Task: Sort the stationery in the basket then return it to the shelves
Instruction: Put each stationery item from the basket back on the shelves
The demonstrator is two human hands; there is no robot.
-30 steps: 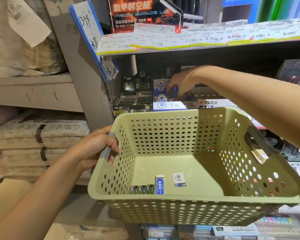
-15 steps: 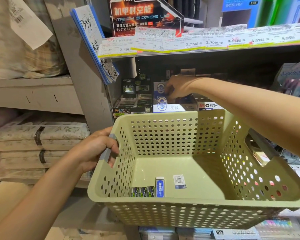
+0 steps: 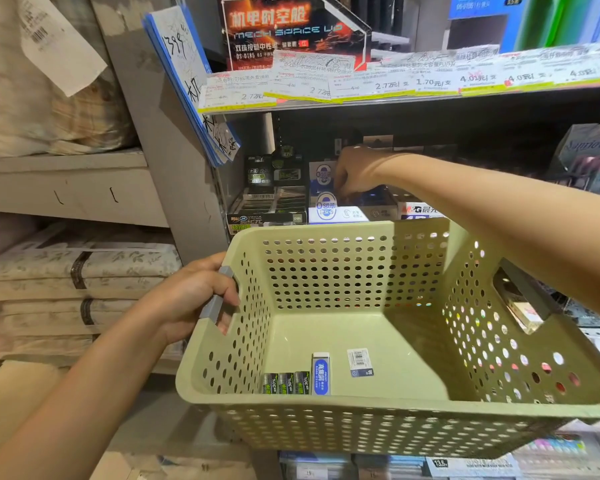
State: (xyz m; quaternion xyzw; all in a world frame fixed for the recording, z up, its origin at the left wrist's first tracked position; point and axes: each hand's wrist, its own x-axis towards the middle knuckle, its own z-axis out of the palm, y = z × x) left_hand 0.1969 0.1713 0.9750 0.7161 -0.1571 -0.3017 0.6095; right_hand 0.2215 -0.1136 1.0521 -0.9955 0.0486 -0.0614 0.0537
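My left hand (image 3: 194,299) grips the grey handle on the left wall of a pale green perforated basket (image 3: 361,410), held in front of the shelves. On the basket floor lie a blue and white eraser (image 3: 320,374), a white barcode-labelled eraser (image 3: 359,362) and three small dark green items (image 3: 285,383) in a row. My right hand (image 3: 357,173) reaches over the basket into the middle shelf, fingers curled down over a blue and white display box (image 3: 326,209). Whether those fingers hold anything is hidden.
Black and green product boxes (image 3: 271,188) stand left of the blue box, a white M&G box (image 3: 418,211) to its right. Price tags (image 3: 395,83) line the upper shelf edge. Blue sheets (image 3: 184,74) hang from the grey upright. Folded bedding (image 3: 77,282) fills the left shelves.
My right hand has stayed in the shelf, shifting slightly over the blue and white box. The basket and my left hand have barely moved.
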